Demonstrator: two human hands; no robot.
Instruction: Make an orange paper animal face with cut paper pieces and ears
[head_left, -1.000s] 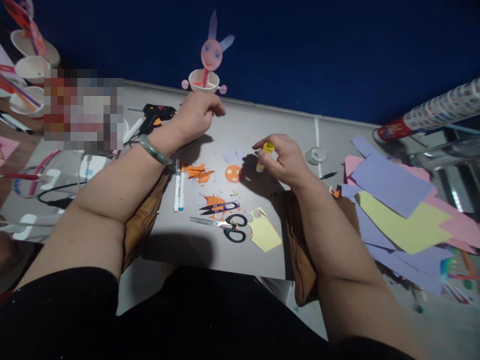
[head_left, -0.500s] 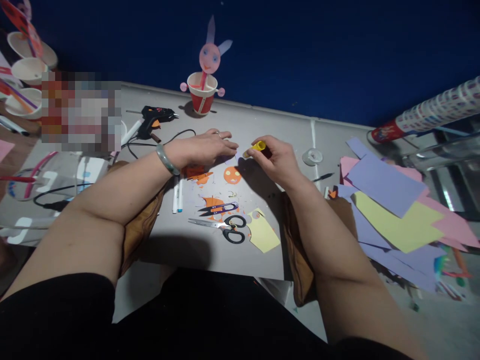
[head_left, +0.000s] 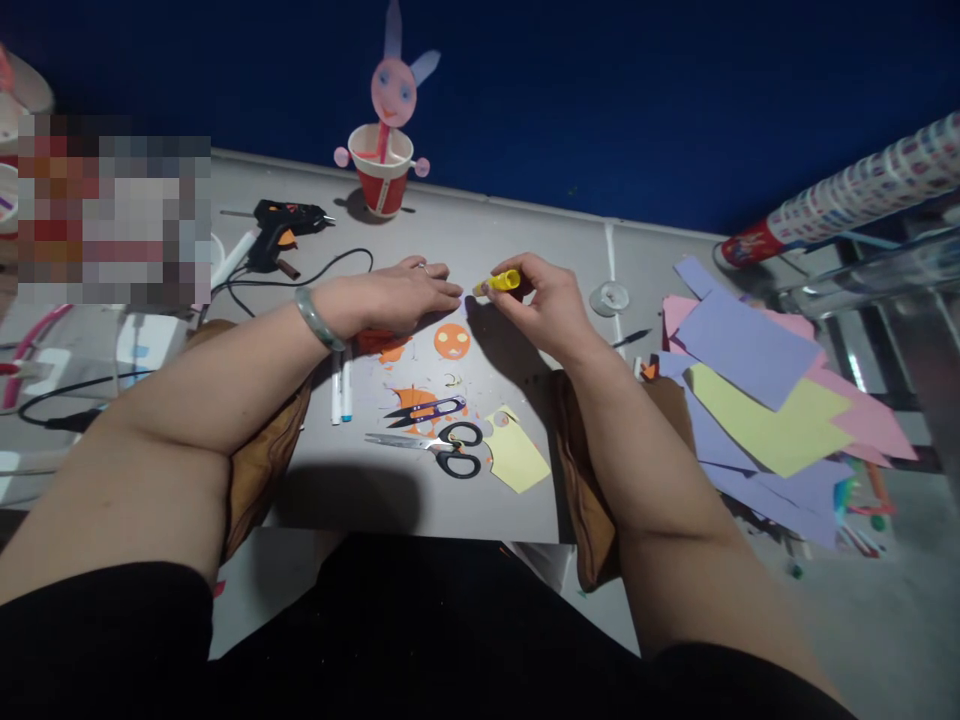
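Observation:
My right hand [head_left: 546,305] grips a yellow glue stick [head_left: 504,281], tilted with its tip low over the table, close to my left fingertips. My left hand [head_left: 401,297] lies flat with its fingers stretched out, pressing at the tabletop; a sliver of purple paper [head_left: 460,299] shows by its fingertips. Just below sits an orange paper face [head_left: 451,342] with pale yellow eyes. Nearer to me are purple-handled thread snips [head_left: 427,411], black-handled scissors [head_left: 427,446] and a cut yellow paper [head_left: 519,456]. Orange scraps [head_left: 390,346] lie partly under my left hand.
A red paper cup with a pink rabbit figure [head_left: 382,170] stands at the back. A black glue gun [head_left: 289,232] with its cord lies left of it. Tape [head_left: 610,298], coloured paper sheets [head_left: 757,345] and stacked cups [head_left: 840,205] are to the right. Two markers [head_left: 341,388] lie left.
The whole view has shifted slightly, so things sit further left and higher. My right hand still holds the glue stick, its tip now closer to my left fingertips. The left hand stays flat.

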